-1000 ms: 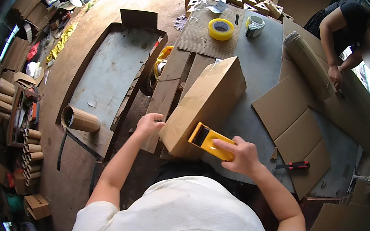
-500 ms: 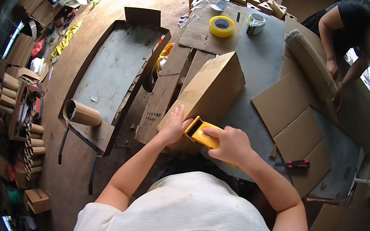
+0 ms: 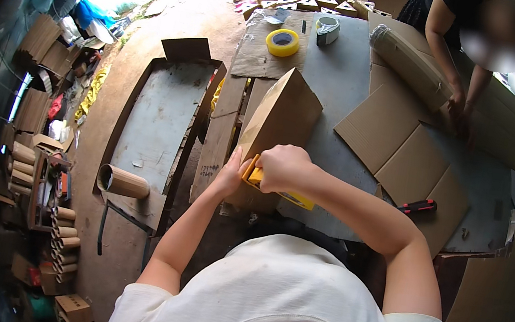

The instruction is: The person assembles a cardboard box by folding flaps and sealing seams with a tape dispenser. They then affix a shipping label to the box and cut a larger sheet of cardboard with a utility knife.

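Note:
A tall brown cardboard box [image 3: 285, 108] stands at the near edge of the work table, its narrow side toward me. My left hand [image 3: 230, 175] lies against the box's near left lower part, fingers stretched up along the cardboard. Closed around a yellow tape dispenser [image 3: 297, 200], my right hand [image 3: 284, 169] presses close to the same near face. The dispenser's front end touches or nearly touches the box beside my left fingers; the hand hides much of it. Whether tape runs from it cannot be made out.
On the table [image 3: 330, 129] are a yellow tape roll [image 3: 282, 42], another tape roll [image 3: 326, 30], flattened cardboard [image 3: 402, 140] and a red-black handled tool [image 3: 418, 206]. A co-worker's hands [image 3: 459, 111] rest on cardboard at far right. A tray-like cart [image 3: 160, 118] holds a cardboard tube [image 3: 124, 182].
My right hand has moved left and up with the dispenser, its fingers now more curled over it. The co-worker's hands have come together. The whole view has shifted slightly.

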`<state>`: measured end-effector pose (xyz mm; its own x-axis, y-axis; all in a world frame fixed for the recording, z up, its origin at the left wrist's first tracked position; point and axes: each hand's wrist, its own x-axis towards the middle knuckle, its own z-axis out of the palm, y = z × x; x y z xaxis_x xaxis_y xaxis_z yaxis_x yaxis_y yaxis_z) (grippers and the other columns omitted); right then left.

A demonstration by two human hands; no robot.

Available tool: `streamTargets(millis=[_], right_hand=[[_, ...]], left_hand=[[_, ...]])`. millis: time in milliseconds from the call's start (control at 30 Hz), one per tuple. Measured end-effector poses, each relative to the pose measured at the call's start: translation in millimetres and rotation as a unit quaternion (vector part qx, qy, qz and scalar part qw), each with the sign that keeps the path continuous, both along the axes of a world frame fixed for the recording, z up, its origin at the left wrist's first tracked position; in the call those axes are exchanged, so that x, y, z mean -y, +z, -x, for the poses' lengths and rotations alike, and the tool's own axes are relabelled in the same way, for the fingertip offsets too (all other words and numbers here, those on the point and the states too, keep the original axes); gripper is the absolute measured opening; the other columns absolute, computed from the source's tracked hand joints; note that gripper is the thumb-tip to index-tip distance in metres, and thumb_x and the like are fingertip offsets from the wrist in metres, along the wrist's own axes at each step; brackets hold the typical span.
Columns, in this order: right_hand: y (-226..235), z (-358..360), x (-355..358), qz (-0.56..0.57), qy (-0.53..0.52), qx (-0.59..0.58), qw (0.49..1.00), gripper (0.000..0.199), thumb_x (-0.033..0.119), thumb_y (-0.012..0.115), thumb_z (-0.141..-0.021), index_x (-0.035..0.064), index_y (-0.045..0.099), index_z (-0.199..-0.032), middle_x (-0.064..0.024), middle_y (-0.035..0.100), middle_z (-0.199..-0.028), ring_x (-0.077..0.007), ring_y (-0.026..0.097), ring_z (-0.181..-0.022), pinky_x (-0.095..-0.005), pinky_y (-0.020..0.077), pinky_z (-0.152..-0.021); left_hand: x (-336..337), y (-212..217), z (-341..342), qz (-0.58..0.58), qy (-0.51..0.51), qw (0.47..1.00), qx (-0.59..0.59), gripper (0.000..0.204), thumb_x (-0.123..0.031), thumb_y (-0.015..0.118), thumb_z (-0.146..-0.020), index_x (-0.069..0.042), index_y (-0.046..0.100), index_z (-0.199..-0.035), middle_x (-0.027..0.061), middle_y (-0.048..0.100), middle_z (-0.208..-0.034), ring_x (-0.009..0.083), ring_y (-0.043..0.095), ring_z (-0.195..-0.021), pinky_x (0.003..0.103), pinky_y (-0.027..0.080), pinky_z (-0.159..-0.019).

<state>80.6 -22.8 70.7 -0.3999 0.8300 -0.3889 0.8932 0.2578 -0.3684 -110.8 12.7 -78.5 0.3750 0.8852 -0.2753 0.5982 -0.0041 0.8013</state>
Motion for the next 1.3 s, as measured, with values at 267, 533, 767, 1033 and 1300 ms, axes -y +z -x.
streamTargets(millis=[267,533,767,1033,1300], right_hand=[[-42,26,54,-0.226,0.172,0.121,0.951,0.019,0.016,0.062,-0.066,0.0044,0.066,-0.08,-0.0126,0.064,-0.076,-0.0229,0.061,-0.073,-0.0331,0.051,-0.06],[-61,-108,74,-0.157,-0.186,0.123,0.962,0.044,0.027,0.07,-0.062,0.0173,0.059,-0.104,-0.0104,0.057,-0.084,-0.0272,0.061,-0.073,-0.0364,0.0508,-0.064],[-122,-100,70,-0.232,-0.185,0.081,0.951,0.076,0.036,0.071,-0.066,0.013,0.037,-0.13,-0.0207,0.025,-0.133,-0.0357,0.025,-0.122,-0.0465,0.0262,-0.098],[-142,-121,-111,-0.191,-0.313,-0.264,0.892,0.082,0.054,0.058,-0.075,-0.0027,0.035,-0.129,-0.0227,0.039,-0.127,-0.0357,0.038,-0.118,-0.0394,0.0325,-0.097],[-173,-80,-206,-0.061,-0.387,-0.359,0.847,0.064,0.054,0.061,-0.071,-0.0005,0.053,-0.104,-0.0152,0.059,-0.101,-0.0247,0.055,-0.095,-0.0338,0.0427,-0.082]], left_hand=[[0,-11,11,-0.045,0.05,0.997,-0.039,0.065,-0.034,0.05,-0.088,0.001,0.023,-0.135,0.0193,0.042,-0.129,0.024,0.04,-0.119,0.03,0.031,-0.097],[13,46,-23,-0.059,0.002,0.974,-0.221,0.087,-0.029,0.077,-0.061,-0.001,0.031,-0.129,0.0199,0.052,-0.116,0.0334,0.058,-0.095,0.038,0.048,-0.078],[34,57,-34,-0.109,0.085,0.96,-0.245,0.091,-0.044,0.074,-0.062,-0.001,0.032,-0.129,0.0189,0.053,-0.116,0.0346,0.055,-0.099,0.039,0.045,-0.083],[126,24,20,0.12,0.414,0.873,0.228,0.096,-0.068,0.049,-0.073,-0.004,0.018,-0.137,0.0204,0.028,-0.138,0.0302,0.023,-0.129,0.046,0.018,-0.104],[120,-9,-7,0.188,0.441,0.727,0.491,0.082,-0.069,0.043,-0.075,-0.011,0.035,-0.132,0.0083,0.04,-0.132,0.0267,0.035,-0.12,0.043,0.024,-0.101]])
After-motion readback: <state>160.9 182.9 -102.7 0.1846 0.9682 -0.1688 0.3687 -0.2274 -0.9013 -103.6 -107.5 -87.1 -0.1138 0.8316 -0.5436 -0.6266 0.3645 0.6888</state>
